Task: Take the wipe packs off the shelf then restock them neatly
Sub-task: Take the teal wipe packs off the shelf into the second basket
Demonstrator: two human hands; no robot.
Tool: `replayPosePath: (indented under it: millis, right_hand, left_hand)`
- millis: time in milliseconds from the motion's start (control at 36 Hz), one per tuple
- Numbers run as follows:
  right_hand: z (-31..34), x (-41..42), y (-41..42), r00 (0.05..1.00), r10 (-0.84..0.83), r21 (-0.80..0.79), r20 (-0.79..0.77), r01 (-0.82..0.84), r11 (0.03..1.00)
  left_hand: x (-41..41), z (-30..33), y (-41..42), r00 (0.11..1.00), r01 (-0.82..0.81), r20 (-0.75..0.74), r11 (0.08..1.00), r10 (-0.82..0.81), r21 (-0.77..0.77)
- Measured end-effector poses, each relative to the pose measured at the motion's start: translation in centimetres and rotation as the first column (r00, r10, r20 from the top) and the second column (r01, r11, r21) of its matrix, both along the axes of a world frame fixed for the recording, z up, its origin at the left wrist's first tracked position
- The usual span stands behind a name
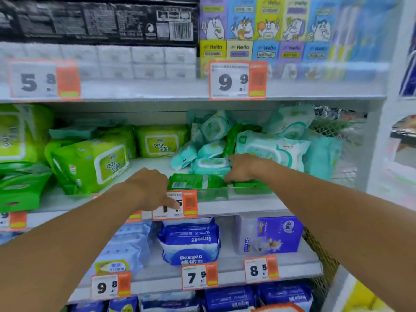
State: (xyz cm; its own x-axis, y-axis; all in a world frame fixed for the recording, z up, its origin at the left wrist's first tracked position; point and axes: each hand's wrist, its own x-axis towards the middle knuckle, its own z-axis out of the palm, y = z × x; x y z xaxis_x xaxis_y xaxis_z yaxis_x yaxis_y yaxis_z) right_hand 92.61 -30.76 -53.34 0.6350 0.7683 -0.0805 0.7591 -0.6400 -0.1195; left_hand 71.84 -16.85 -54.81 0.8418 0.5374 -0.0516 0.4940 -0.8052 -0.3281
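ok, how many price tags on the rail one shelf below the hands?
3: 9.8 tag at left, 7.9 tag in the middle, 8.5 tag at right. The left arm covers the left end of the rail, so another may be hidden.

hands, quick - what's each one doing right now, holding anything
Left hand: fingers curled on the left end of the dark green wipe pack.
Right hand: grips the same pack's right end.
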Motion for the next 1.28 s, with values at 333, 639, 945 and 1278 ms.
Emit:
replayPosePath:
  millis: [333, 639, 945, 1278]
  right_hand:
    - [0.8, 1.2, 3.9, 0.993, 0.068, 0.063, -0.098, -0.062, 0.996]
    - [0.3, -6.3, 1.9, 0.797, 0.561, 0.743, -0.223, -0.233, 0.627]
    - [0.5, 2.1, 9.8, 0.899, 0.298, -0.029, 0.320, -0.305, 0.952]
    - [1.1, -2.4, 5.8, 0.921, 0.342, 0.662, 0.190, -0.377, 0.648]
  left_hand:
    - [-0.8, 0.4, -0.6, 0.999, -0.038, 0.022, 0.997, 0.039, -0.069]
    - [-2.2, 3.5, 1.3, 0.624, 0.387, 0.403, 0.184, 0.669, -0.904]
    - [-1.8, 0.7, 4.1, 0.128, 0.512, 0.599, 0.465, 0.790, -0.722]
    - [-6.4, 0.9, 5.0, -0.057, 0.523, 0.703, 0.621, 0.708, -0.583]
